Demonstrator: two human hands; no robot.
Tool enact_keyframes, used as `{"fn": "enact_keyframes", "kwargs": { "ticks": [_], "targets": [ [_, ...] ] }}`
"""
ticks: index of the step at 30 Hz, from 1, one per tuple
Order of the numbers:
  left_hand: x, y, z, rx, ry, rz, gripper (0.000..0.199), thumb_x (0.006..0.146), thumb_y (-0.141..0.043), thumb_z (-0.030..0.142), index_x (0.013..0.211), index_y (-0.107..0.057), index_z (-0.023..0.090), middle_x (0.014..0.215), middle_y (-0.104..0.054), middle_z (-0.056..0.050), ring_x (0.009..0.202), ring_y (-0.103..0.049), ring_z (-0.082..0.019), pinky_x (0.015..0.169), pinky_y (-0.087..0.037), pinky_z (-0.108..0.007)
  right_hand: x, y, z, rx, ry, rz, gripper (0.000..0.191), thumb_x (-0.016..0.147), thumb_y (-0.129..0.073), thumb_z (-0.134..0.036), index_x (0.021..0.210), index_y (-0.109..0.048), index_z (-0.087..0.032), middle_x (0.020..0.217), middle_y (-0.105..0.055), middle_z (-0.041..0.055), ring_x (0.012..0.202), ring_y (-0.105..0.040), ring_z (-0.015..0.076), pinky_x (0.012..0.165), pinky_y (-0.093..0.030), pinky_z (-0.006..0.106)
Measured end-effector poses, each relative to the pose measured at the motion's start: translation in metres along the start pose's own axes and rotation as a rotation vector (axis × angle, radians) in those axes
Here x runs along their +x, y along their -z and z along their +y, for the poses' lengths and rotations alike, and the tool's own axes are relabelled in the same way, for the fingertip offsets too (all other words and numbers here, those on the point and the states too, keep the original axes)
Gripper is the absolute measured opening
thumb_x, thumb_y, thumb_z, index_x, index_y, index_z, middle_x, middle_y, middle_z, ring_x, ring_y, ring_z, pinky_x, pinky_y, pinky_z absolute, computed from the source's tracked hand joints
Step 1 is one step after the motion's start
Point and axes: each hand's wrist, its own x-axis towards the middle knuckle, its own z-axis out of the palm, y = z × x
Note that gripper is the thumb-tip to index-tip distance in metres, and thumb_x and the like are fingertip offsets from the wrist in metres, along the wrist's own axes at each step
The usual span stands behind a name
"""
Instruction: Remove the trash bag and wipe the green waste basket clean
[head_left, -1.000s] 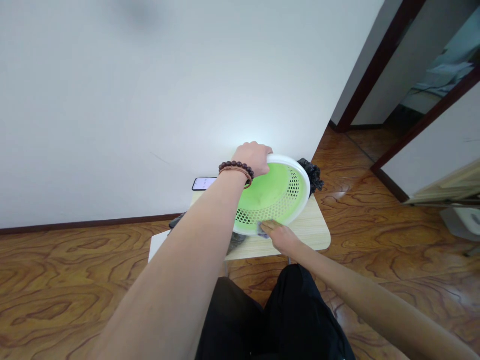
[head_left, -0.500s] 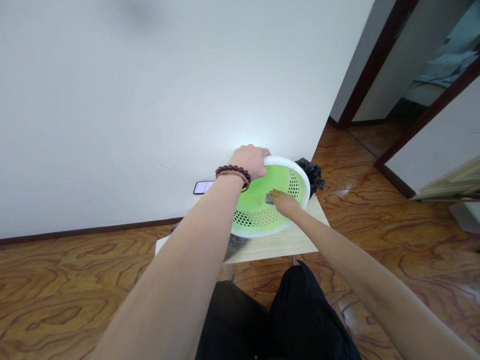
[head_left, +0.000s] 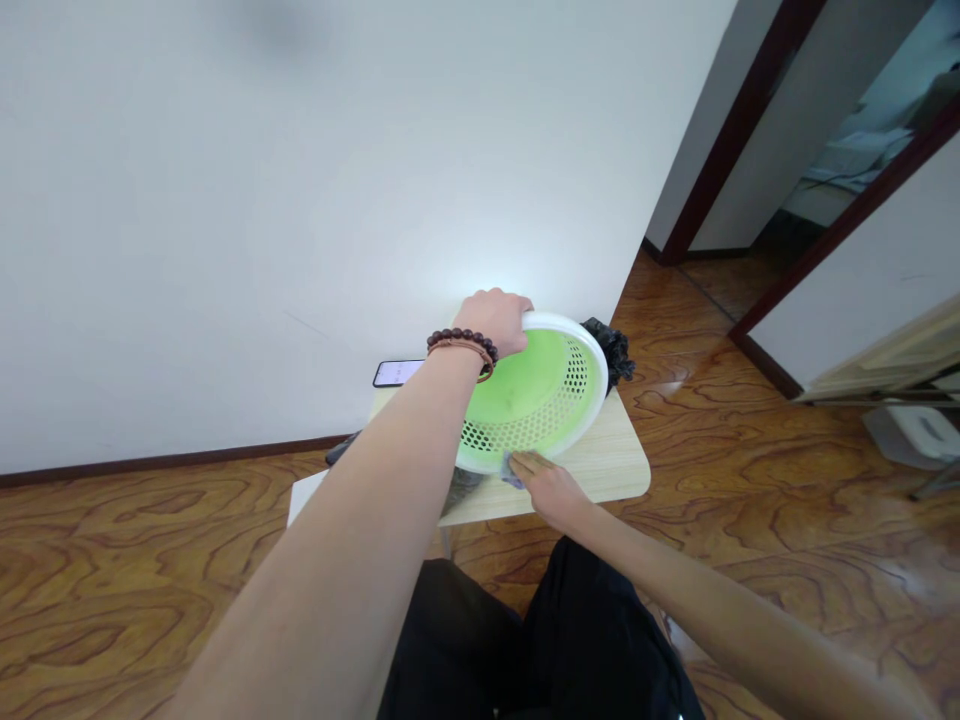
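A green basket with a white rim and rows of holes (head_left: 517, 375) is tilted over a small light wooden table (head_left: 611, 450). My left hand (head_left: 495, 318), with beaded and cord bracelets at the wrist, grips the rim at its upper left. Near the lower rim, my right hand (head_left: 551, 488) holds a small grey cloth (head_left: 511, 472) against the basket's edge, its fingers pressed together on it.
A phone (head_left: 396, 373) lies at the table's back left, by the white wall. Black plastic bags (head_left: 611, 352) are behind the basket on the right, and dark plastic shows under its lower left. A white bin (head_left: 911, 435) stands on the floor at the right.
My right hand has moved with the cloth from the basket's inside down to its lower rim. My left hand keeps its grip. The view has shifted slightly.
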Motion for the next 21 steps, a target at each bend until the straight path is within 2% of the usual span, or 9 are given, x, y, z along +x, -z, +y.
{"fn": "enact_keyframes", "kwargs": {
  "ticks": [4,10,14,16,18,21],
  "targets": [
    [0.000,0.000,-0.001,0.002,-0.007,0.004,0.044,0.068,-0.050,0.026,0.109,-0.064,0.029,0.086,-0.066,-0.005,0.080,-0.059,-0.021,0.068,-0.043,-0.030,-0.003,0.011,0.004,0.075,0.019,-0.031,0.051,0.081,-0.034,-0.001,0.130,-0.047,-0.009,0.131,-0.051,0.0110,0.121,-0.045,0.0166,0.103,-0.035,0.028],
    [0.000,-0.001,-0.003,0.023,-0.008,0.002,0.043,0.068,-0.050,0.026,0.109,-0.063,0.029,0.086,-0.066,-0.005,0.080,-0.059,-0.021,0.069,-0.042,-0.030,0.050,0.025,0.049,-0.036,-0.037,0.128,0.052,0.082,-0.035,0.001,0.131,-0.046,-0.010,0.137,-0.044,0.0136,0.129,-0.035,0.0201,0.107,-0.030,0.037],
    [0.000,-0.002,-0.003,0.020,-0.024,-0.008,0.044,0.068,-0.050,0.025,0.110,-0.062,0.030,0.088,-0.066,-0.005,0.080,-0.059,-0.021,0.070,-0.042,-0.031,0.078,0.011,0.071,-0.095,-0.080,0.006,0.044,0.084,-0.035,-0.001,0.125,-0.052,-0.006,0.132,-0.049,0.0157,0.127,-0.039,0.0202,0.106,-0.031,0.034],
    [0.000,-0.003,-0.002,0.011,-0.020,-0.005,0.044,0.068,-0.050,0.026,0.110,-0.062,0.030,0.088,-0.066,-0.005,0.081,-0.059,-0.021,0.070,-0.043,-0.031,0.083,0.001,0.070,-0.125,-0.129,-0.041,0.041,0.086,-0.035,-0.002,0.122,-0.054,-0.004,0.127,-0.052,0.0183,0.123,-0.044,0.0212,0.106,-0.030,0.034],
    [0.000,-0.002,-0.001,-0.002,-0.006,-0.003,0.043,0.069,-0.051,0.026,0.110,-0.063,0.029,0.089,-0.066,-0.005,0.083,-0.059,-0.021,0.071,-0.042,-0.031,0.082,-0.008,0.062,-0.141,-0.164,-0.030,0.039,0.087,-0.035,-0.004,0.121,-0.054,-0.003,0.125,-0.054,0.0197,0.119,-0.047,0.0220,0.106,-0.030,0.035],
    [0.000,-0.001,0.000,-0.023,0.007,-0.006,0.043,0.069,-0.052,0.027,0.110,-0.063,0.029,0.090,-0.066,-0.005,0.085,-0.058,-0.021,0.074,-0.042,-0.031,0.067,-0.012,0.046,-0.127,-0.141,-0.005,0.039,0.087,-0.036,-0.005,0.122,-0.053,-0.007,0.123,-0.056,0.0165,0.115,-0.050,0.0210,0.103,-0.034,0.034]
  ]
}}
